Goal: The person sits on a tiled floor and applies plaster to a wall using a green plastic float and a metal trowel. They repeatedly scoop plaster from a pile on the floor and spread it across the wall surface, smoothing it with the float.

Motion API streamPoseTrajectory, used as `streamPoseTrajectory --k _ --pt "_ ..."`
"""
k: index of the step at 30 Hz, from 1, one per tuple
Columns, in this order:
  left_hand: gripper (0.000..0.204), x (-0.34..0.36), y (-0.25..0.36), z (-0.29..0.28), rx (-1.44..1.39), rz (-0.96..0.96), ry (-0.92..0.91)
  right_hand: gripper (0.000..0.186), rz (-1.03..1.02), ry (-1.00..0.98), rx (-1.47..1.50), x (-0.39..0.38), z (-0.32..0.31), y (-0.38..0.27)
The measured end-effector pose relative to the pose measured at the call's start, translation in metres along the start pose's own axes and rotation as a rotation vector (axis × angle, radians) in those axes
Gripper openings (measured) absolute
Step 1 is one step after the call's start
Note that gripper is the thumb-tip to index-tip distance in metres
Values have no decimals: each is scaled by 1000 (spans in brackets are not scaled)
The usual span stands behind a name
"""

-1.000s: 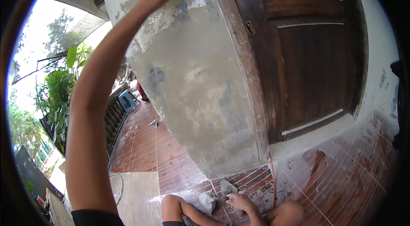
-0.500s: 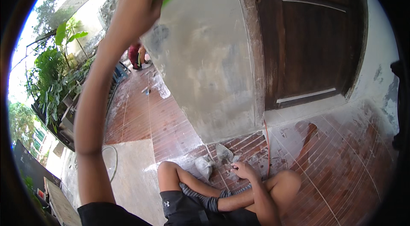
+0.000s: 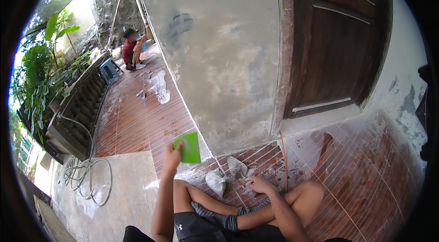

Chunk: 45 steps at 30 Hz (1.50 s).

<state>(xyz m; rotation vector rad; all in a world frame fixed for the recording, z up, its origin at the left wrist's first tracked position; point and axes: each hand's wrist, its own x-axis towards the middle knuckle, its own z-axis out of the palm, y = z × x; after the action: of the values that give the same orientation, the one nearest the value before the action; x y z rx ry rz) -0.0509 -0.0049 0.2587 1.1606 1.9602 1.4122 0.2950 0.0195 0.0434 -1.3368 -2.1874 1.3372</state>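
My left hand [image 3: 172,156] is closed on one edge of a flat, square green plastic scraper [image 3: 190,148], with a whitish smear on its face. It is held low, in front of the bottom of the grey plastered wall [image 3: 224,72]. My right hand [image 3: 259,184] rests over my crossed legs with its fingers curled together. What it holds, if anything, is too small to make out. Close by on the tiles lie a whitish plastic bag [image 3: 216,182] of material and a grey, powder-covered piece [image 3: 237,167].
A dark wooden door [image 3: 336,54] stands right of the wall. An orange cord [image 3: 284,159] runs down to the floor. At the left are a coiled hose [image 3: 89,180], a balustrade [image 3: 80,127] and a blue stool [image 3: 109,71]. Farther off, another person [image 3: 133,51] squats by the wall.
My left hand has come down from high on the wall to near knee level, still gripping the green scraper. My right hand has hardly moved. The view has shifted slightly left.
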Motion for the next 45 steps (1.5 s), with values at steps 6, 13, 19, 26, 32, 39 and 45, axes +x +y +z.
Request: streamPoseTrajectory --k 6,13,19,26,32,39,45 --pt "30 27 238 -46 83 1115 406 36 2 44 1 2 7 15" --pt "50 67 369 -11 517 1692 744 38 19 19 -15 -1 7 20" --pt "67 93 282 37 810 1493 556 39 6 18 -38 -6 1 10" --pt "64 62 123 85 781 1363 368 40 -9 23 -101 -8 -3 -3" --pt "65 17 -23 130 843 1181 125 41 11 -4 -25 -10 -4 -8" --pt "50 -14 -138 133 751 575 -291 38 -13 17 -30 -19 -12 -18" --pt "35 30 -213 82 388 242 76 29 27 218 -21 -5 -4 -15"
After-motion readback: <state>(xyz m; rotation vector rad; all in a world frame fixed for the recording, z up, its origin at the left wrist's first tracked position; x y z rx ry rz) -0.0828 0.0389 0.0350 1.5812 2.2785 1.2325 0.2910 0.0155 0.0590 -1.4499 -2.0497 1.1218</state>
